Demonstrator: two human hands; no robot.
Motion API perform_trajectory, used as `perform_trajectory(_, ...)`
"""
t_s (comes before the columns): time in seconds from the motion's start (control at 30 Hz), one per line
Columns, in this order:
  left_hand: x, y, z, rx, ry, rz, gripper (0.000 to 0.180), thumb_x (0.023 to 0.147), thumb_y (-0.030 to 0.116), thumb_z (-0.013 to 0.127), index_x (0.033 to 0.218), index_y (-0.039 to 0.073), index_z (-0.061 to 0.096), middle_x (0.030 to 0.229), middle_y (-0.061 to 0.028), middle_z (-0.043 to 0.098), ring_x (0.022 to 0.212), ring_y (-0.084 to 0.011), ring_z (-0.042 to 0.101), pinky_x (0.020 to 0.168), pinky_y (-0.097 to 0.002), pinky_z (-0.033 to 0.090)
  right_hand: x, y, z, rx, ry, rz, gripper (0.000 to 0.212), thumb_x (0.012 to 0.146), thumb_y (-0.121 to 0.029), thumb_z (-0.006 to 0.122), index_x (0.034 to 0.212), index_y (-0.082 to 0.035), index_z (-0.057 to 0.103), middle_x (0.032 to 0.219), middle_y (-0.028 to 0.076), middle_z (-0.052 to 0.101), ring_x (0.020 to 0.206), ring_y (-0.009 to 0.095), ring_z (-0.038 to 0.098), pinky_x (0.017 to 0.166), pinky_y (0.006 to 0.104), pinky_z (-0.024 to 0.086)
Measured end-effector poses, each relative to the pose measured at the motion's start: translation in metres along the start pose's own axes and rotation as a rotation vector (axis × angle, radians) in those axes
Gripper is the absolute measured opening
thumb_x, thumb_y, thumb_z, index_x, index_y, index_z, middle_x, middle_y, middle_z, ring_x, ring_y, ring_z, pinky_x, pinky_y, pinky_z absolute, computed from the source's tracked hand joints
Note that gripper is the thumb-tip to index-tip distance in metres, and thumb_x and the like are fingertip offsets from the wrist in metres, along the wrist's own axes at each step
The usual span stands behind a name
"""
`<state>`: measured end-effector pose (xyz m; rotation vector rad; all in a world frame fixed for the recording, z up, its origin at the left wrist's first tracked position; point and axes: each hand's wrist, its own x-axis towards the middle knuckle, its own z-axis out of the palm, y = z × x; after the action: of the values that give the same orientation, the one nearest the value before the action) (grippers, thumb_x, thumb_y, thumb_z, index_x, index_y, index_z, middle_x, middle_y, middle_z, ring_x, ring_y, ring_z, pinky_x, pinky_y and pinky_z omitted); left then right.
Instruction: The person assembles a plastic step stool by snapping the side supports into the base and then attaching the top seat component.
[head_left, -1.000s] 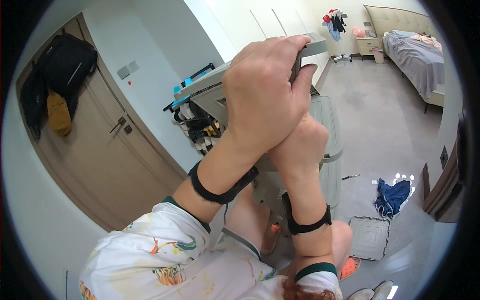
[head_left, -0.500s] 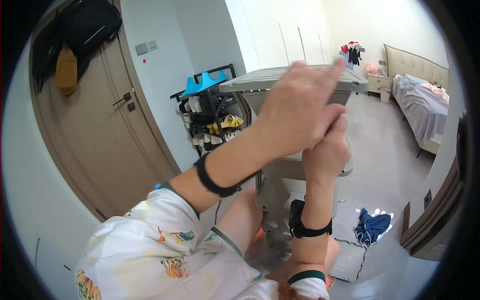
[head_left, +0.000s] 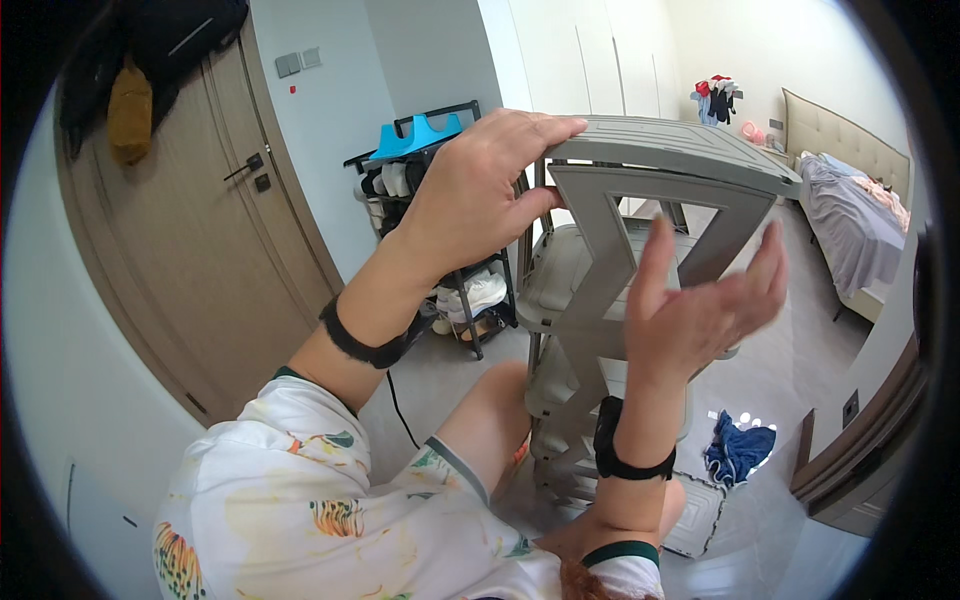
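White patterned cloth is filling the near edge; beyond it, the right hand is hanging with thumb and fingers spread, holding nothing, though I cannot tell whether it is brushing the frame behind; the left hand is pinching the near left corner of the top panel, fingers lying over it and thumb tucking below the rim.

Just ahead of the person, the grey tiered rack is standing upright; its ribbed panels and zigzag side frame are suggesting hard moulded plastic, probably light for its height; each part is looking stiff, but the joints may be wobbling under a sideways push; its smooth faces are likely offering little grip, so the top panel's rim or the opening in the side frame is seeming the better hold; thinner edges are perhaps calling for a gentle squeeze.

Farther off, a bright blue plastic piece is resting on the black shoe rack to the left; the bed is standing at far right.
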<state>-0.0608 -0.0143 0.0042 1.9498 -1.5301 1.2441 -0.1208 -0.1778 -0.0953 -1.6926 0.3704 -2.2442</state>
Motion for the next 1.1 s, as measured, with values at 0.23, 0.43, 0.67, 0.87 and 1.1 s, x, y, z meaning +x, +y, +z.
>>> perform_trajectory(0.23, 0.000, 0.006, 0.001, -0.040, 0.085, 0.110, 0.052, 0.066, 0.005, 0.066, 0.118, 0.004, 0.062, 0.116, -0.0116, 0.064, 0.105, -0.0291, 0.060, 0.096, -0.0365, 0.044, -0.031, -0.032, 0.004, 0.569, -0.298, 0.106, 0.069, 0.075, -0.032, 0.080, 0.124, 0.003, 0.046, 0.116, 0.019, 0.050, 0.106, 0.033, 0.050, 0.089, 0.0414, 0.042)
perform_trajectory(0.43, 0.000, 0.004, 0.013, -0.132, 0.209, 0.140, 0.034, 0.082, 0.018, 0.056, 0.110, 0.003, 0.065, 0.108, -0.0116, 0.067, 0.092, -0.0273, 0.060, 0.085, -0.0333, 0.044, -0.022, -0.023, 0.008, 0.992, -0.576, 0.594, 0.019, 0.091, -0.013, 0.067, 0.100, 0.001, 0.058, 0.080, 0.001, 0.062, 0.063, 0.005, 0.055, 0.057, 0.0202, 0.047)
perform_trajectory(0.67, 0.002, 0.016, 0.033, 0.042, 0.392, 0.074, 0.019, 0.092, 0.018, 0.055, 0.096, 0.006, 0.069, 0.089, -0.0051, 0.067, 0.073, -0.0212, 0.053, 0.070, -0.0322, 0.039, -0.034, -0.026, 0.014, 0.938, -0.445, 0.531, 0.020, 0.090, -0.015, 0.068, 0.099, 0.000, 0.058, 0.083, 0.002, 0.062, 0.066, 0.004, 0.055, 0.055, 0.0181, 0.047)
perform_trajectory(0.87, 0.001, 0.017, 0.041, 0.094, 0.504, 0.121, 0.014, 0.088, 0.015, 0.058, 0.092, 0.007, 0.069, 0.083, -0.0035, 0.066, 0.068, -0.0203, 0.051, 0.068, -0.0325, 0.036, -0.034, -0.028, 0.012, 0.965, -0.424, 0.520, 0.018, 0.090, -0.012, 0.068, 0.097, 0.000, 0.057, 0.084, 0.002, 0.063, 0.067, 0.004, 0.056, 0.055, 0.0174, 0.046)
perform_trajectory(1.1, 0.002, 0.020, 0.041, 0.052, 0.509, 0.079, 0.016, 0.089, 0.013, 0.056, 0.092, 0.004, 0.069, 0.084, -0.0062, 0.067, 0.068, -0.0213, 0.051, 0.067, -0.0335, 0.037, -0.035, -0.029, 0.013, 0.973, -0.417, 0.521, 0.016, 0.089, -0.010, 0.068, 0.096, 0.000, 0.058, 0.082, 0.002, 0.063, 0.065, 0.004, 0.055, 0.055, 0.0173, 0.044)
